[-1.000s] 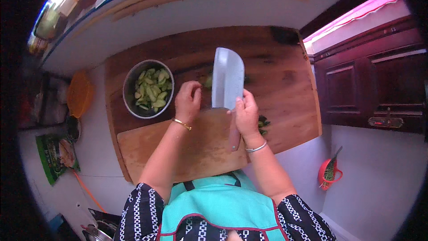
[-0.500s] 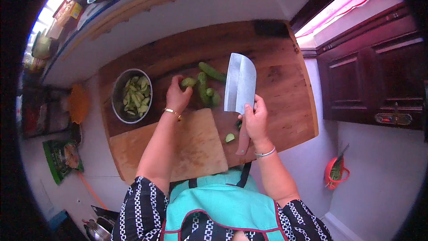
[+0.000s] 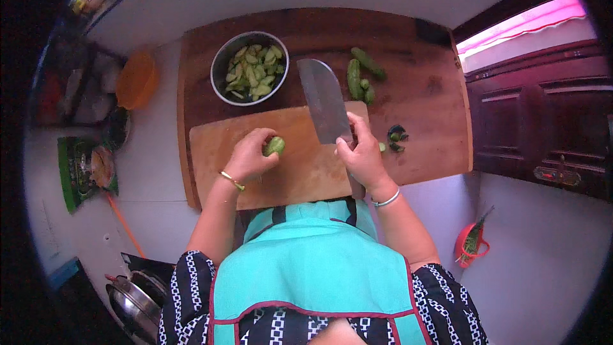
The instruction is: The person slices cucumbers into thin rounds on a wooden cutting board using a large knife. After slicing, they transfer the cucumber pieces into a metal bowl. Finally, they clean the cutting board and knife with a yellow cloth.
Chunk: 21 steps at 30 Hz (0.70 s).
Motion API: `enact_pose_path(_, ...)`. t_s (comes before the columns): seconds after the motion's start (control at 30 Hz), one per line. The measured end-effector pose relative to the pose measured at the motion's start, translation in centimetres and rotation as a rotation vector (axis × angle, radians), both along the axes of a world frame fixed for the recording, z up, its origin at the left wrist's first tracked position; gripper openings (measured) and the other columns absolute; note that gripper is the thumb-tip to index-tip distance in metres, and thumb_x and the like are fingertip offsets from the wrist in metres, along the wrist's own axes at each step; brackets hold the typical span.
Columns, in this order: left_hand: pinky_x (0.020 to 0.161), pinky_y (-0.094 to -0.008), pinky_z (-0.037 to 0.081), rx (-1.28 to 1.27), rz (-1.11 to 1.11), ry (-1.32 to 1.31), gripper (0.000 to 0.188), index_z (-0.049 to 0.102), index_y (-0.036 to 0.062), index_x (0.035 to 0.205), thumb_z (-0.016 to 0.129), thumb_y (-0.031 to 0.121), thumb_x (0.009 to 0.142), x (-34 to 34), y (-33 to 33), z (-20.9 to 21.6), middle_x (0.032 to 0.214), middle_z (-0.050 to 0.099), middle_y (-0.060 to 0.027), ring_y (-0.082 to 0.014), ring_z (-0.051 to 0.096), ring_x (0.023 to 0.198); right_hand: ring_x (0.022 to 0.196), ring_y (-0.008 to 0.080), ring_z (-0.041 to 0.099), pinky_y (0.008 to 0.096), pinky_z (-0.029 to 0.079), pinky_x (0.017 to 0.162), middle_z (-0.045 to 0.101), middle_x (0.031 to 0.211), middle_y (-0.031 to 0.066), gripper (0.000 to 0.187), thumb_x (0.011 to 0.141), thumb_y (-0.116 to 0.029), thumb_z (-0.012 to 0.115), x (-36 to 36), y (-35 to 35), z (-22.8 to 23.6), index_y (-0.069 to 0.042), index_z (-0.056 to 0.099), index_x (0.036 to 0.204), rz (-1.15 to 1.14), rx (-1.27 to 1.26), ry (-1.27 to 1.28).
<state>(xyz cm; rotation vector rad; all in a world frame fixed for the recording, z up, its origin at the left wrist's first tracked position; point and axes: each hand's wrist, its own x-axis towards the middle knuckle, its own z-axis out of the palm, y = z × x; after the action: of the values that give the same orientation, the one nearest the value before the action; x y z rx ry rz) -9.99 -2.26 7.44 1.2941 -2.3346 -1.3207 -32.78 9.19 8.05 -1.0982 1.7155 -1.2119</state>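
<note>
My left hand (image 3: 251,155) is closed round a green cucumber piece (image 3: 274,147), holding it over the left part of the wooden cutting board (image 3: 303,182). In my right hand (image 3: 365,156) is a broad-bladed cleaver (image 3: 325,102), gripped by its handle. Its blade is raised above the board's right part and points away from me. Beyond the board, at the left, a metal bowl (image 3: 215,83) holds many cut cucumber pieces (image 3: 255,71). Several cucumbers (image 3: 354,79) lie on the table past the cleaver. A small pale green piece (image 3: 382,147) shows beside my right hand.
Dark green scraps (image 3: 396,137) lie on the wooden table (image 3: 428,108), right of the board. An orange basin (image 3: 137,80) and a green packet (image 3: 69,172) are off to the left. A red basket (image 3: 464,243) with green stalks hangs at the right, below a dark wooden cabinet (image 3: 536,121).
My left hand has brought the cucumber piece from beside the other cucumbers onto the board's area. The cleaver has come over the board, its blade tilted left. The view has shifted.
</note>
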Motion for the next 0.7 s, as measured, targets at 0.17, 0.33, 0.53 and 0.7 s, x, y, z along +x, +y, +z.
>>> enact_pose_path(0.17, 0.078, -0.0427, 0.048, -0.290, -0.146, -0.107, 0.031, 0.056, 0.0055, 0.099, 0.066, 0.016, 0.071, 1.2, 1.9, -3.3, 0.096, 0.062, -0.0122, -0.0327, 0.058, 0.090, 0.070, 0.0189, 0.063, 0.0297, 0.051, 0.065, 0.061, 0.100, 0.0136, 0.046, 0.078, -0.001, 0.059, 3.1, 2.1, -0.2, -0.003, 0.048, 0.123, 0.079, -0.144, 0.516)
enact_pose_path(0.33, 0.080, -0.0428, 0.048, -0.597, -0.189, 0.054, 0.037, 0.055, 0.0063, 0.109, 0.066, 0.018, 0.076, 2.6, 2.7, -4.4, 0.098, 0.061, -0.0129, -0.0327, 0.058, 0.096, 0.076, 0.0221, 0.065, 0.0322, 0.051, 0.065, 0.062, 0.098, 0.0154, 0.043, 0.078, -0.001, 0.058, 4.2, 3.3, 0.0, -0.003, 0.049, 0.120, 0.063, -0.016, 0.469)
enact_pose_path(0.53, 0.086, -0.0405, 0.046, 0.195, -0.056, 0.060, 0.038, 0.055, 0.0062, 0.112, 0.065, 0.017, 0.077, 3.1, 1.6, -4.8, 0.107, 0.059, -0.0130, -0.0325, 0.058, 0.098, 0.078, 0.0298, 0.064, 0.0365, 0.051, 0.067, 0.061, 0.104, 0.0161, 0.043, 0.078, 0.000, 0.056, 4.3, 3.7, 0.2, -0.004, 0.048, 0.121, 0.089, -0.044, 0.530)
enact_pose_path(0.7, 0.085, -0.0404, 0.047, -0.294, 0.016, 0.077, 0.027, 0.061, 0.0068, 0.103, 0.064, 0.010, 0.077, 2.6, 2.4, -5.6, 0.103, 0.060, -0.0120, -0.0324, 0.056, 0.098, 0.075, 0.0335, 0.062, 0.0425, 0.051, 0.061, 0.058, 0.104, 0.0139, 0.042, 0.079, -0.003, 0.054, 5.5, 3.6, -0.2, -0.008, 0.048, 0.121, 0.278, 0.041, 0.790)
